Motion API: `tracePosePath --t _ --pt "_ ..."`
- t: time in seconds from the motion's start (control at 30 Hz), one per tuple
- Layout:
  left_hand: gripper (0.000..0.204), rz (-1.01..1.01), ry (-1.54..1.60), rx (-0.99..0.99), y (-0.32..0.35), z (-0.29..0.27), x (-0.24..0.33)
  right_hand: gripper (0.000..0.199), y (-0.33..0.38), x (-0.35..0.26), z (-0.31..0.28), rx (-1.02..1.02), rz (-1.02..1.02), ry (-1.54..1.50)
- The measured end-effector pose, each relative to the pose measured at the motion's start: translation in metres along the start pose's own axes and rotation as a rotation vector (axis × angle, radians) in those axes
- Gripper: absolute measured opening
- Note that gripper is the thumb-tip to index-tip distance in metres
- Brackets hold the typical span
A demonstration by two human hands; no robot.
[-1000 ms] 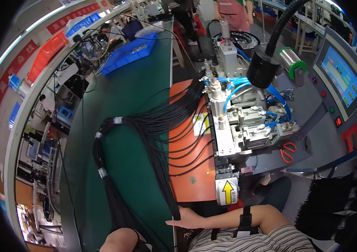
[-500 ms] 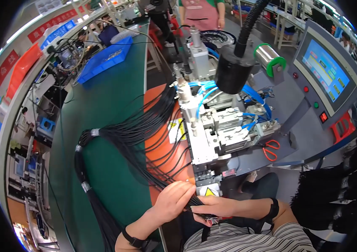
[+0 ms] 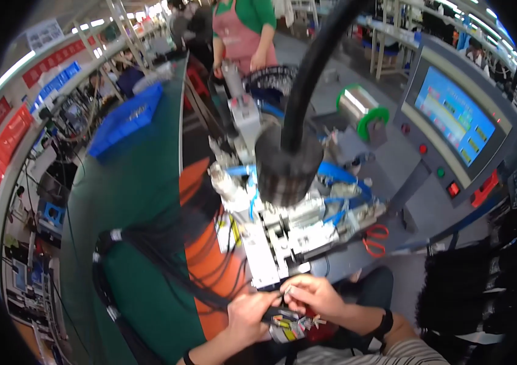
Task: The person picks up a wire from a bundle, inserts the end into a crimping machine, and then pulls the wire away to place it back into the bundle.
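Just over the front end of the bench machine (image 3: pixel 270 255), my two hands meet. My left hand (image 3: pixel 248 317) is closed round the near end of a bundle of black cables (image 3: pixel 206 297), whose loose ends show below its fingers. The fingertips of my right hand (image 3: pixel 314 295) pinch what looks like a single black cable end, close to my left fingertips. Blur hides the exact grip. From my left hand the cables run left over an orange mat (image 3: pixel 206 250) to a tied bend (image 3: pixel 109 238) on the green table (image 3: pixel 143 201).
A thick black hose with a round nozzle (image 3: pixel 289 167) hangs over the machine. Right of it are red-handled scissors (image 3: pixel 375 239), a wire spool (image 3: pixel 362 109) and a control screen (image 3: pixel 456 115). A blue tray (image 3: pixel 125 121) lies far left. A person in a pink apron (image 3: pixel 240 36) stands behind.
The view has tipped, so the scene sits lower and further left. My right hand has come off the underside of the bundle and up to a cable end; my left hand still holds the bundle.
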State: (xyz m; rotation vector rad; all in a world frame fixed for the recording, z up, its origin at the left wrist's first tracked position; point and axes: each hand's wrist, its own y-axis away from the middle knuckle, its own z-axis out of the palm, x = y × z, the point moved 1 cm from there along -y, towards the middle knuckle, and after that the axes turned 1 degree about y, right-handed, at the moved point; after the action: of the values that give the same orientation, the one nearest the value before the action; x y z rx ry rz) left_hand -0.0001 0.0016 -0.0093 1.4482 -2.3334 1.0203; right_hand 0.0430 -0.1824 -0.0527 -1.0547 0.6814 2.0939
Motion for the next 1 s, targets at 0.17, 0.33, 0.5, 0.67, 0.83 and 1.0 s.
tracePosePath --t 0.17,0.33,0.5,0.67,0.83,1.0 --pt "0.024 -0.037 -0.018 -0.042 0.007 0.001 0.001 0.02 -0.005 0.004 -0.008 -0.161 0.098 -0.192" --pt "0.026 0.004 0.001 -0.02 0.0 0.003 0.008 0.019 -0.003 0.011 0.004 0.001 -0.025 0.041" --pt "0.022 -0.034 -0.118 -0.115 0.001 -0.001 0.022 0.019 0.005 0.019 -0.002 0.036 -0.087 0.121" --pt "0.022 -0.069 -0.031 -0.092 0.011 0.01 0.008 0.024 0.005 0.012 0.017 0.141 -0.561 0.796" --pt "0.023 -0.117 0.065 -0.1 0.003 0.005 0.001 0.026 -0.002 0.005 0.018 0.15 -0.835 0.947" --pt "0.024 -0.064 0.06 -0.109 -0.009 0.009 -0.003 0.022 -0.009 -0.005 -0.005 0.019 -0.289 0.366"
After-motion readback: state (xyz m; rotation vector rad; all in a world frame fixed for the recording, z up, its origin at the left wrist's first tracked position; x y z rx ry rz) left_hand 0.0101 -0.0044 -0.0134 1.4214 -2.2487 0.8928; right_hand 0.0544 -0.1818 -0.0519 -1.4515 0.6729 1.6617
